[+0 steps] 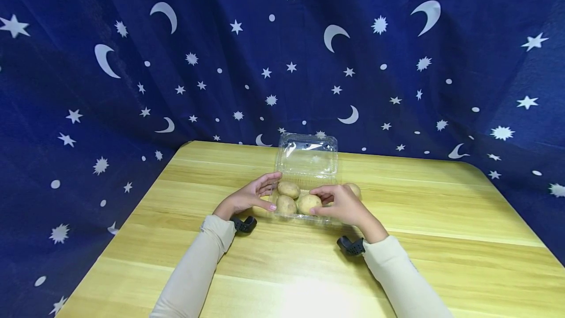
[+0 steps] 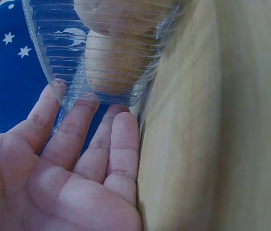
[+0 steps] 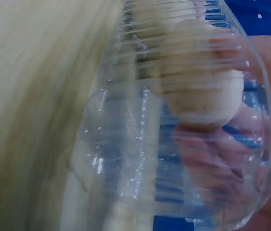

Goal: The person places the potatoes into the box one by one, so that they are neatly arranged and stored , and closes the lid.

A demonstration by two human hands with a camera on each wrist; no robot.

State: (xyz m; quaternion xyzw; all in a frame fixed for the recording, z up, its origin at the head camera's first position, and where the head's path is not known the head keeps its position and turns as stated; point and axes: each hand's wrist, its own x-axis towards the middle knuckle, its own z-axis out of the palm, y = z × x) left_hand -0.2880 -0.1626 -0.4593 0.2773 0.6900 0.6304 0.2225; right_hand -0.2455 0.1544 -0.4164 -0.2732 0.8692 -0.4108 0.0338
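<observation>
A clear plastic clamshell container stands on the table, its lid tipped back. Two potatoes, one at the back and one at the front, sit in its left part. My left hand is at the container's left end, thumb near the front corner. In the left wrist view, its fairly straight fingers touch the ribbed wall. My right hand reaches in over the right end and grips another potato between thumb and fingers. Through the plastic, the right wrist view shows that potato in the fingers.
Another potato lies outside the container, behind my right hand and partly hidden by it. The light wooden table extends to both sides. A blue curtain with moons and stars hangs behind the table's far edge.
</observation>
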